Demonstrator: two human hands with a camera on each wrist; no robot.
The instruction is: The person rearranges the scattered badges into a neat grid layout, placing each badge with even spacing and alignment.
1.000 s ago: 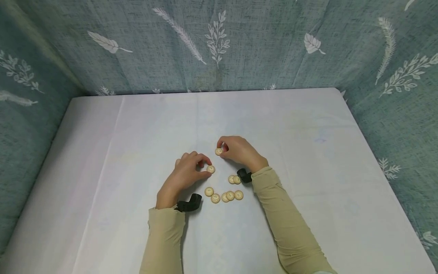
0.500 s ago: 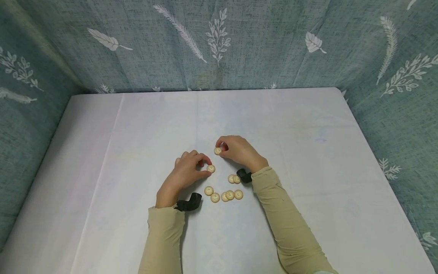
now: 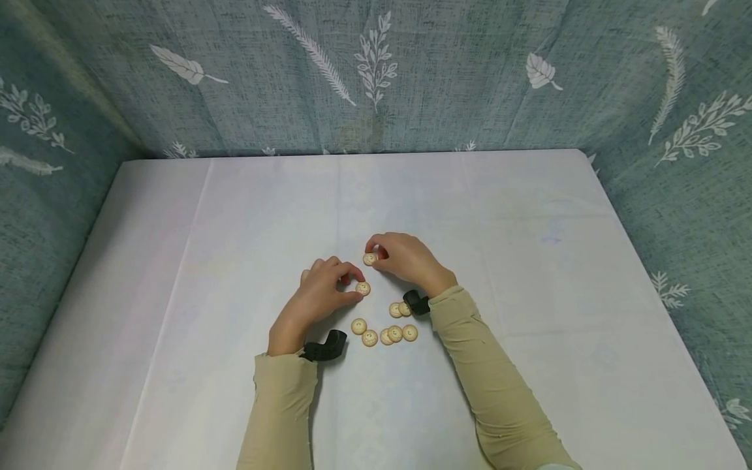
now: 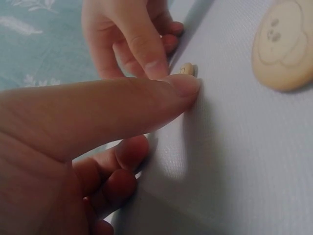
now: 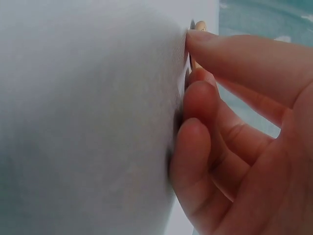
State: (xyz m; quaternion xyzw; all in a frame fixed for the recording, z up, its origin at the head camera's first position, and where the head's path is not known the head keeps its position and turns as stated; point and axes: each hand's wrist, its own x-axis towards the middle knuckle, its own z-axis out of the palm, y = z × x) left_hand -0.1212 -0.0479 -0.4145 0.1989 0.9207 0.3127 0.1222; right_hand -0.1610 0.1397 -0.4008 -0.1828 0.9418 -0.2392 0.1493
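Five discs [image 3: 395,334] before two others [image 3: 395,311] on table [image 3: 529,261]; curtain [image 3: 446,78] behind table.

No legible text or numbers.

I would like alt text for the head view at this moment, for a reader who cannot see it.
The left hand pinches one small beige disc and the right hand pinches another disc, at a white table. Seven more discs lie lower in the picture, some overlapping. Green cloth with white leaf prints hangs behind the table.
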